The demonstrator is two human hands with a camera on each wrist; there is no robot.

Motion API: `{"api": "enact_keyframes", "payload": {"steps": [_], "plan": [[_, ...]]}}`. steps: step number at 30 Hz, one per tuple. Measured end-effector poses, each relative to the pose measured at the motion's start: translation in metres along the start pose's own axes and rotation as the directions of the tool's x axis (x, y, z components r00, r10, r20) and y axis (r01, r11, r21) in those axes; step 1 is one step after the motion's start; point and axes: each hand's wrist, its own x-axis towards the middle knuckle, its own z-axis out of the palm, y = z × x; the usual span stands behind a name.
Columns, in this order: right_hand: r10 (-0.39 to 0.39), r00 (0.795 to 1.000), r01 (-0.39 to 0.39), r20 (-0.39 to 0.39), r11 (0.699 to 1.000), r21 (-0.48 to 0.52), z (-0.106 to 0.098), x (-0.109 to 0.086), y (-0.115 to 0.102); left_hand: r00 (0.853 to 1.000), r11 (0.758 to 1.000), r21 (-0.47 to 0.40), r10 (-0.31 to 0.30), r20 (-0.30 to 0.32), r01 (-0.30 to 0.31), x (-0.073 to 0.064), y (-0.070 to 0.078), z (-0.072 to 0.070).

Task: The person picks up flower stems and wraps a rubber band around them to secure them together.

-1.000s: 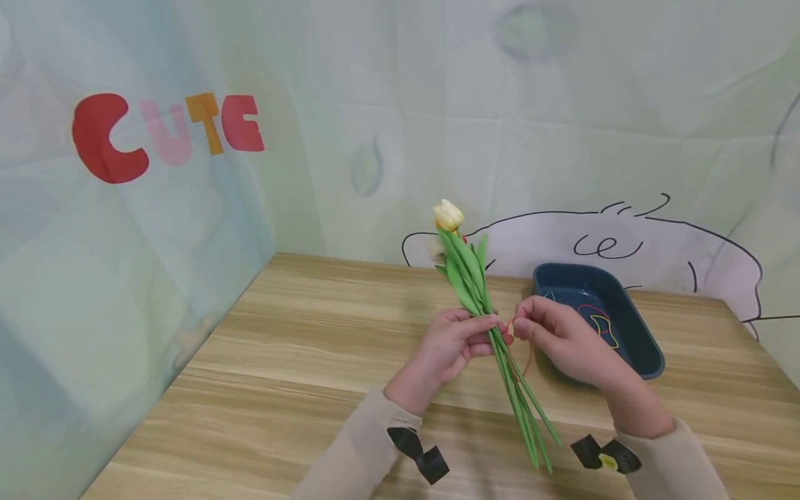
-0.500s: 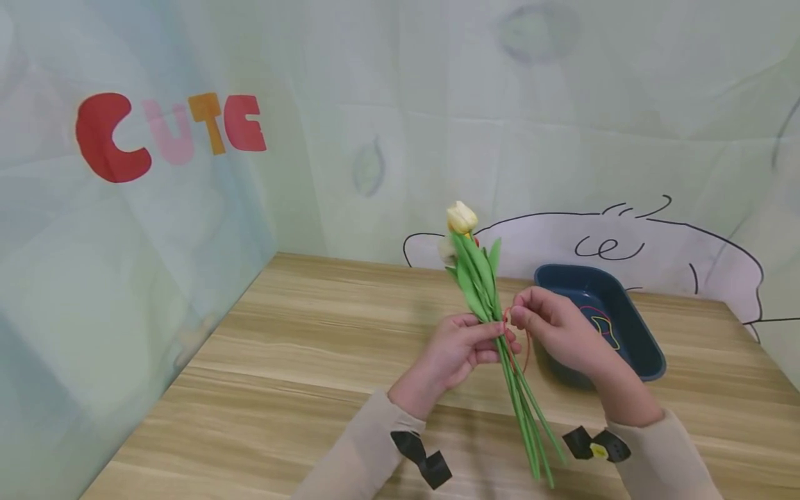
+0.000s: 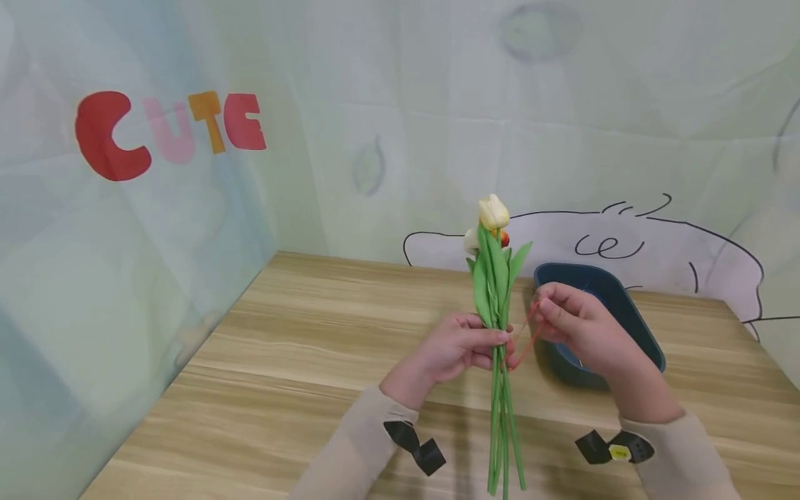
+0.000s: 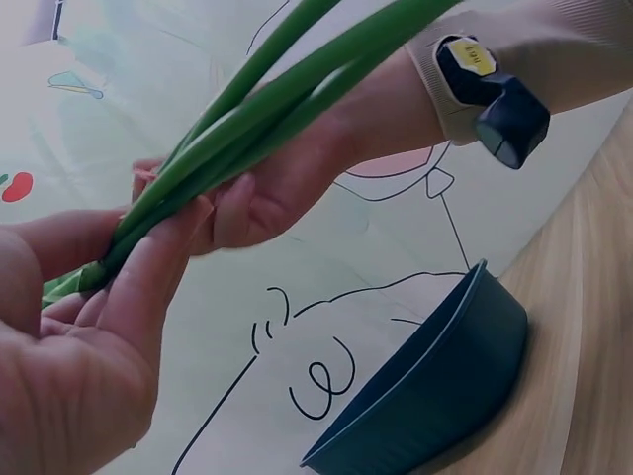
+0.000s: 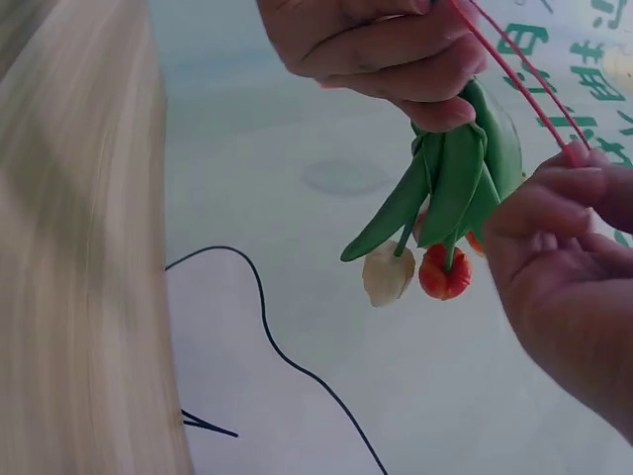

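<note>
Just left of the blue tray (image 3: 640,340), as the person faces it, I see a bunch of tulips (image 3: 495,278) held up over the wooden table (image 3: 300,347), nearly upright, heads at the top. The left hand (image 3: 459,347), on the tray's left, pinches the stems (image 4: 297,104) below the leaves (image 5: 455,183), its thumb across the front and its fingers curled behind. In front of the tray, hiding part of it, the right hand (image 3: 581,330) pinches one end of a red band (image 5: 516,81) between thumb and fingertips; both strands run taut to the left hand's fingers. Whether the band passes round the stems I cannot tell. I'd judge the bunch light, and the stems smooth and springy, apt to slide against each other and fan out if the pinch slackens. That gathered spot under the leaves looks the right place to hold; the flower heads (image 3: 494,212) seem soft and easily crushed, best left alone. The band looks thin and stretchy, so I'd expect it to snap back if either end slips, and a firm fingertip pinch suits it.
</note>
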Motion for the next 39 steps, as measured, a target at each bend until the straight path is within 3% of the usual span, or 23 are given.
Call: {"api": "enact_keyframes", "payload": {"steps": [2,5,8,10,16,20,23,26,28,31,33,35,37,39], "plan": [[-0.084,0.991,0.067,0.102,0.985,0.160,-0.004,-0.001,0.001,1.000,1.000,0.013,0.001,0.022,-0.001,-0.001,0.002,-0.002],[-0.219,0.948,0.132,0.231,0.931,0.341,-0.008,-0.003,0.003,1.000,1.000,0.005,0.014,0.026,-0.014,-0.003,0.005,-0.004],[-0.277,0.920,0.150,0.279,0.903,0.404,-0.010,-0.008,0.002,0.999,0.999,-0.025,0.029,0.019,-0.028,-0.003,0.007,-0.008],[-0.286,0.914,0.160,0.288,0.906,0.392,-0.011,-0.013,0.001,0.999,0.999,-0.037,0.039,0.009,-0.039,-0.004,0.009,-0.010],[-0.289,0.910,0.236,0.297,0.951,0.201,-0.014,-0.028,0.000,0.995,0.993,-0.076,0.095,0.009,-0.094,-0.009,0.018,-0.016],[-0.243,0.942,0.246,0.234,0.969,0.017,-0.010,-0.037,0.002,0.991,0.986,-0.102,0.135,0.024,-0.132,-0.012,0.022,-0.020],[-0.218,0.964,0.236,0.150,0.966,-0.108,-0.004,-0.041,0.006,0.989,0.980,-0.137,0.146,0.016,-0.143,-0.013,0.025,-0.021],[-0.240,0.969,0.247,0.060,0.928,-0.277,0.004,-0.040,0.014,0.990,0.974,-0.179,0.139,-0.003,-0.138,-0.014,0.027,-0.021],[-0.298,0.954,0.273,0.010,0.858,-0.435,0.010,-0.037,0.023,0.991,0.969,-0.208,0.133,-0.014,-0.133,-0.014,0.027,-0.022],[-0.400,0.915,0.284,-0.055,0.733,-0.618,0.021,-0.031,0.037,0.992,0.959,-0.254,0.124,-0.017,-0.124,-0.013,0.027,-0.021],[-0.439,0.893,0.268,-0.098,0.693,-0.670,0.027,-0.027,0.047,0.992,0.949,-0.289,0.126,-0.012,-0.124,-0.013,0.026,-0.020],[-0.451,0.881,0.247,-0.142,0.696,-0.674,0.034,-0.024,0.056,0.991,0.938,-0.322,0.136,-0.010,-0.132,-0.013,0.027,-0.019],[-0.434,0.880,0.211,-0.192,0.720,-0.662,0.041,-0.020,0.065,0.988,0.927,-0.344,0.151,-0.021,-0.149,-0.013,0.027,-0.017],[-0.382,0.891,0.172,-0.244,0.782,-0.599,0.050,-0.018,0.072,0.985,0.920,-0.352,0.163,-0.051,-0.171,-0.012,0.026,-0.015]]}}
